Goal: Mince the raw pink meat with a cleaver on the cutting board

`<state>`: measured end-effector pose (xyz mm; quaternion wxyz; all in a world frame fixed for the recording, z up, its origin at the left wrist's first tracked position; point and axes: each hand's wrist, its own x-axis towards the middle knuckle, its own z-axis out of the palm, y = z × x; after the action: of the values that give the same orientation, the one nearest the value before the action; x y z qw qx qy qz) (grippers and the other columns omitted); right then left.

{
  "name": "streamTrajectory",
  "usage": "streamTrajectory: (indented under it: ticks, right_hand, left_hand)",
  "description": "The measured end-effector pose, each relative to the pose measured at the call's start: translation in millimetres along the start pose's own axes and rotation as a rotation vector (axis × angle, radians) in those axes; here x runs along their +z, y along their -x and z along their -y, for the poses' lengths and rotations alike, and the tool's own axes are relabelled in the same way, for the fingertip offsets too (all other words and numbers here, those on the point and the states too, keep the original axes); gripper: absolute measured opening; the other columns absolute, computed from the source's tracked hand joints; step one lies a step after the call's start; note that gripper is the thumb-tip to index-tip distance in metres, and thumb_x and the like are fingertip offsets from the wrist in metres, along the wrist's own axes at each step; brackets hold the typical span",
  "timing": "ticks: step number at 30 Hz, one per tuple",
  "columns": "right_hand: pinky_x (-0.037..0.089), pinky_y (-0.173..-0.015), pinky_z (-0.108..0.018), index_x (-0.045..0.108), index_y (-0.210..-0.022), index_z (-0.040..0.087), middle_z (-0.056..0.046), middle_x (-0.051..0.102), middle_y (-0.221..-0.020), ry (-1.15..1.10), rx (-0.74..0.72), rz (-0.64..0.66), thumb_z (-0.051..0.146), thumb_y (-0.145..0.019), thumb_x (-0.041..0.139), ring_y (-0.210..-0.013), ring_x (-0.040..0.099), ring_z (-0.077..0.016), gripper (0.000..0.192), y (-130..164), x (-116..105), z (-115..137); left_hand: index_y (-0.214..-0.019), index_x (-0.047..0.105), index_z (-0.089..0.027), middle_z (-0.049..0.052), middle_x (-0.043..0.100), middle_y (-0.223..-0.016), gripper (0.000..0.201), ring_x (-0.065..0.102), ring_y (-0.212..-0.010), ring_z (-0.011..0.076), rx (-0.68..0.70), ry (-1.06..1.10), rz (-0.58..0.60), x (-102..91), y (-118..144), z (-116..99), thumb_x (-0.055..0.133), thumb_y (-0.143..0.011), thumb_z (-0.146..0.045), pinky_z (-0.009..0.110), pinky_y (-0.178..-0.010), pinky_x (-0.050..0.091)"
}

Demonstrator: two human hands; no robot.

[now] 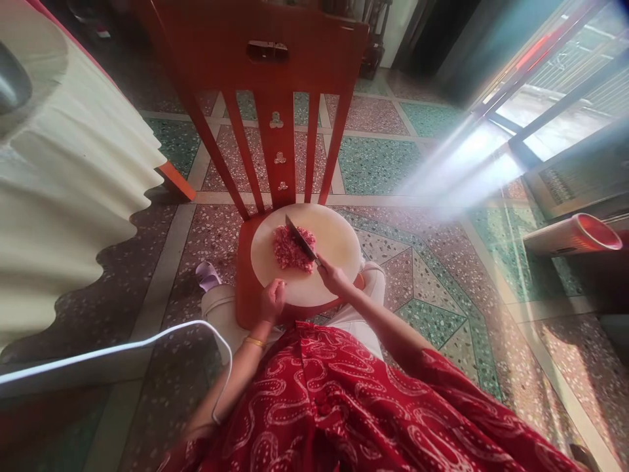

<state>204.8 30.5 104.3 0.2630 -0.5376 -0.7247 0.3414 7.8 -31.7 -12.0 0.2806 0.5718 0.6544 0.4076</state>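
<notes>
My right hand [335,278] is wrapped round the handle of a kitchen knife [299,237]. The knife's dark blade slants across a flat heap of red minced meat [285,250]. Under the meat lies a round, pale cutting board [339,233], resting on the seat of a reddish-brown wooden chair [244,262]. At the board's near left edge, my left hand [274,301] is curled into a fist, apart from the meat and the blade. Nothing shows in its fingers.
A table with a scalloped cream cloth [73,196] stands on the left. A white cable [147,342] runs across my left forearm. On the right are a pale cylindrical container [565,236] with a red inside and a cardboard box [570,177]. Sunlight comes through a barred opening.
</notes>
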Motion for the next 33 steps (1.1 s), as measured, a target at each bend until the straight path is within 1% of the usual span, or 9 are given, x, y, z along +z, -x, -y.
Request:
streamTrajectory:
  ticks: [2, 6, 8, 13, 18, 21, 26, 30, 33]
  right_hand:
    - [0.052, -0.080, -0.033, 0.050, -0.132, 0.024, -0.005, 0.069, -0.105, -0.010, 0.033, 0.049, 0.025, -0.089, 0.042, -0.092, 0.066, -0.0218, 0.044, 1.5, -0.9, 1.2]
    - [0.049, -0.087, -0.032, 0.038, -0.140, 0.025, -0.005, 0.061, -0.121, -0.088, -0.162, -0.064, 0.031, -0.092, 0.038, -0.101, 0.062, -0.0192, 0.049, 2.3, -10.9, 21.5]
    - [0.047, -0.090, -0.032, 0.041, -0.139, 0.024, -0.006, 0.059, -0.124, -0.085, -0.197, -0.101, 0.032, -0.090, 0.040, -0.105, 0.060, -0.0201, 0.049, 5.0, -7.2, 22.2]
    - [0.051, -0.077, -0.032, 0.050, -0.131, 0.029, -0.003, 0.070, -0.099, -0.009, 0.054, 0.097, 0.030, -0.087, 0.047, -0.085, 0.066, -0.0222, 0.044, 12.8, 5.2, 7.6]
    - [0.051, -0.078, -0.030, 0.036, -0.141, 0.025, -0.004, 0.068, -0.101, -0.115, -0.088, -0.002, 0.035, -0.091, 0.039, -0.081, 0.065, -0.0179, 0.051, 11.7, -11.9, 20.8]
    - [0.051, -0.078, -0.031, 0.039, -0.140, 0.023, -0.007, 0.067, -0.103, -0.127, -0.096, -0.071, 0.033, -0.090, 0.040, -0.085, 0.064, -0.0193, 0.051, 12.3, -3.6, 12.0]
    - [0.052, -0.070, -0.030, 0.054, -0.128, 0.023, -0.004, 0.069, -0.082, -0.086, 0.089, 0.098, 0.030, -0.087, 0.047, -0.073, 0.065, -0.0194, 0.043, 10.0, 7.3, 0.2]
    - [0.052, -0.074, -0.030, 0.040, -0.140, 0.024, -0.005, 0.068, -0.096, -0.156, -0.065, -0.011, 0.034, -0.090, 0.041, -0.076, 0.065, -0.0167, 0.050, 8.6, -1.3, 14.6]
    - [0.052, -0.079, -0.033, 0.044, -0.137, 0.024, -0.007, 0.066, -0.109, -0.131, -0.084, -0.020, 0.033, -0.088, 0.044, -0.093, 0.064, -0.0211, 0.050, 10.6, 6.3, 9.3]
  left_hand:
    - [-0.079, 0.058, -0.019, 0.001, 0.059, -0.066, 0.029, 0.054, -0.061, 0.0133, 0.000, -0.001, 0.010, -0.7, -0.3, -1.4, 0.035, -0.088, -0.034, 0.024, -0.059, 0.041]
    - [-0.081, 0.058, -0.019, 0.001, 0.059, -0.067, 0.029, 0.055, -0.061, 0.0131, 0.012, -0.012, 0.008, -1.1, -0.8, -0.9, 0.034, -0.089, -0.034, 0.023, -0.060, 0.042]
    - [-0.081, 0.058, -0.019, 0.001, 0.060, -0.068, 0.029, 0.056, -0.063, 0.0132, 0.013, -0.002, 0.006, -0.7, -0.5, 0.0, 0.034, -0.089, -0.034, 0.023, -0.062, 0.042]
    - [-0.078, 0.057, -0.019, 0.001, 0.058, -0.067, 0.030, 0.054, -0.062, 0.0131, -0.008, 0.024, 0.015, -0.8, 0.2, 0.3, 0.034, -0.089, -0.035, 0.023, -0.060, 0.042]
    - [-0.082, 0.057, -0.019, 0.002, 0.059, -0.067, 0.030, 0.055, -0.062, 0.0136, 0.014, 0.006, 0.023, -0.9, -1.2, 0.9, 0.034, -0.089, -0.035, 0.024, -0.061, 0.042]
    - [-0.081, 0.057, -0.019, 0.002, 0.059, -0.067, 0.029, 0.055, -0.063, 0.0137, 0.009, 0.008, 0.009, 0.1, -0.4, 2.1, 0.034, -0.089, -0.035, 0.024, -0.062, 0.042]
    - [-0.079, 0.057, -0.019, 0.001, 0.058, -0.065, 0.028, 0.054, -0.062, 0.0135, -0.020, 0.033, 0.018, 0.7, 0.4, 3.3, 0.035, -0.089, -0.035, 0.024, -0.060, 0.042]
    - [-0.082, 0.057, -0.019, 0.002, 0.059, -0.067, 0.029, 0.054, -0.062, 0.0136, 0.013, 0.024, 0.019, -0.4, 0.2, 3.6, 0.034, -0.089, -0.036, 0.024, -0.062, 0.042]
    - [-0.081, 0.057, -0.019, 0.001, 0.057, -0.066, 0.029, 0.054, -0.063, 0.0136, -0.008, 0.028, 0.002, -0.7, 1.4, 3.0, 0.035, -0.089, -0.036, 0.024, -0.063, 0.042]
